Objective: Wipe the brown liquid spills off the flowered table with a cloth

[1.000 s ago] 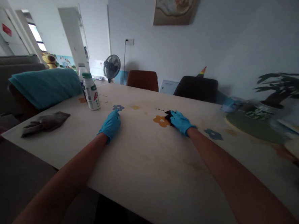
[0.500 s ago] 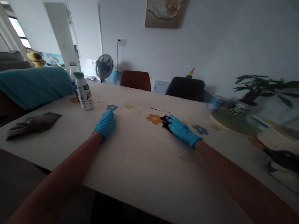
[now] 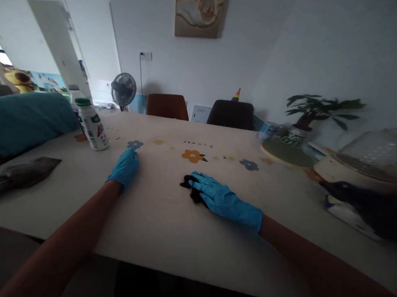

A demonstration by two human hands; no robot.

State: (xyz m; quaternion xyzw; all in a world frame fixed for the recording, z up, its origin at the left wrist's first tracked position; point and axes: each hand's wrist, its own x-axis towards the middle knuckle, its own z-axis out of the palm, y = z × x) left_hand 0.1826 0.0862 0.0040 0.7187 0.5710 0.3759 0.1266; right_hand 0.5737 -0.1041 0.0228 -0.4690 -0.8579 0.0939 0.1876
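Head view: the pale worktop (image 3: 163, 227) fills most of the lower scene, with a crumpled grey cloth (image 3: 23, 173) lying near its left edge. The right hand (image 3: 228, 201), gloved in blue, lies low over the worktop, its grip clasped loosely on a bunched black cloth (image 3: 195, 195) under the fingers. The left hand (image 3: 124, 168), gloved too, rests well apart from it; nothing shows in it, but the palm is hidden, so I cannot tell whether its grip is spread or curled. Beyond and left of that hand a white bottle (image 3: 93, 128) stands upright. The black cloth sits just on the near side of the printed orange flower (image 3: 187, 156). To work it well, I would open the bunched cloth flatter and lay the fingers level for even pressure.
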